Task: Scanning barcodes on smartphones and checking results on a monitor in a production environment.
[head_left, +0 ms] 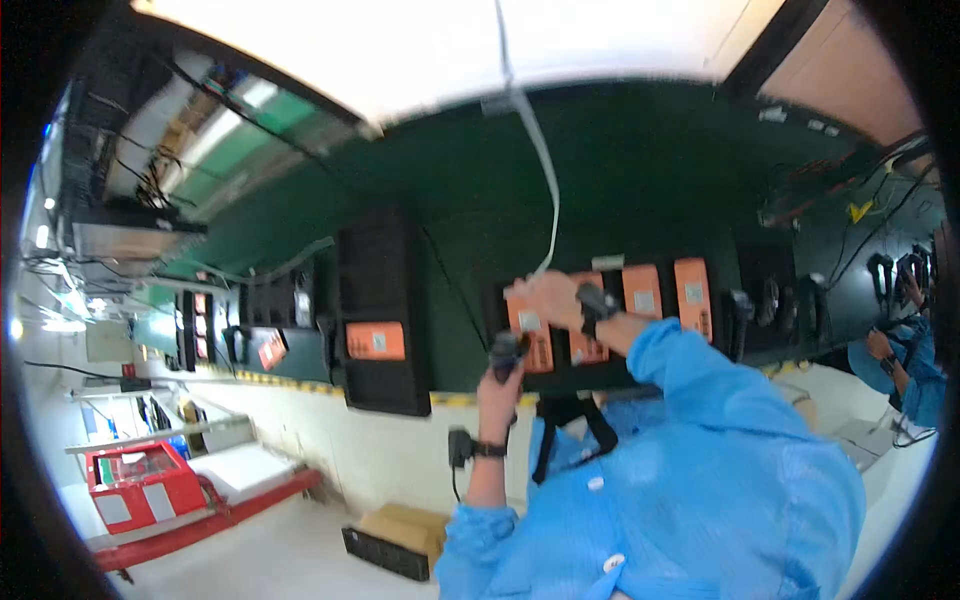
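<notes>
My left hand (497,388) is closed around a small dark object (507,350) at the front edge of the green bench; blur hides its exact kind. Just beyond it, my right hand (553,298) reaches over an orange box (532,335), fingers pinched together at the lower end of a white cable (546,170) hanging from above. That box lies in a row with other orange boxes (642,290), some partly covered by my right arm. Black straps with small devices sit on both my wrists.
Left of my hands lies a black tray (375,270) with an orange box (376,341) in one compartment. Dark handheld devices (738,318) stand to the right. A co-worker's hands (880,345) are at the far right. A cardboard box (405,530) is on the floor.
</notes>
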The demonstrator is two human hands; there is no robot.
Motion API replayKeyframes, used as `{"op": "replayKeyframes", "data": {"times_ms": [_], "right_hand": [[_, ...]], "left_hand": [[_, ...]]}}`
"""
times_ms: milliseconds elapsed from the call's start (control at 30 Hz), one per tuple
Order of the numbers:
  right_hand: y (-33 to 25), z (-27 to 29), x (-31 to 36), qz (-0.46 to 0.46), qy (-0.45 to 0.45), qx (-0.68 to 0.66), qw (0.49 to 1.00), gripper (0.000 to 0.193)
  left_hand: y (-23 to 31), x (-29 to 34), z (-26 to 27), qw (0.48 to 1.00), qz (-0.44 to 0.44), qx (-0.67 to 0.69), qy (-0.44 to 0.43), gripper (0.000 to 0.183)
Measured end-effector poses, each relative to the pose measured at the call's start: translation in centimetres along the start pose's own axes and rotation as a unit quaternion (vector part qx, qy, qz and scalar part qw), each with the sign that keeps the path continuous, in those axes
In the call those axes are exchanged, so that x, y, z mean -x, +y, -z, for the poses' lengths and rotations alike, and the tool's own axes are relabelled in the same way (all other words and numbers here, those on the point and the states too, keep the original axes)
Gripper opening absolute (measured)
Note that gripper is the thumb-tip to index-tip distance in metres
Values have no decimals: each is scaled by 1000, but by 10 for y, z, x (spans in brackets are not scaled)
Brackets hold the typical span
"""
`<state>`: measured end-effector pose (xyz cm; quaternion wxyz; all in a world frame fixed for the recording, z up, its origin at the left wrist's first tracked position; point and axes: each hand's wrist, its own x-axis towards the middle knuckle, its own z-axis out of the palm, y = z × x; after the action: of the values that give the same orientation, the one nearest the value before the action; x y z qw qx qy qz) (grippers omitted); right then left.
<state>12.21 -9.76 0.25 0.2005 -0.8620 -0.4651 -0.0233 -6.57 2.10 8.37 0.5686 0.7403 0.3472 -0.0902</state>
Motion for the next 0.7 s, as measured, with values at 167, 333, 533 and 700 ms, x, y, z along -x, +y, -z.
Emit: {"op": "replayKeyframes", "data": {"times_ms": [167,333,533,700], "right_hand": [[-8,17,-8,64,-51,69,994,15],[-13,31,-10,63,-58,-14,996,13],[-12,32,-9,-78,-172,-191,963,15],[-9,40,3,48,11,-65,997,18]], "left_hand": [[10,13,21,886,-21,-428,180,40],[4,15,36,842,27,-526,121,38],[-31,-30,32,911,-28,-346,223,42],[-60,-75,21,964,-65,-187,177,49]]}}
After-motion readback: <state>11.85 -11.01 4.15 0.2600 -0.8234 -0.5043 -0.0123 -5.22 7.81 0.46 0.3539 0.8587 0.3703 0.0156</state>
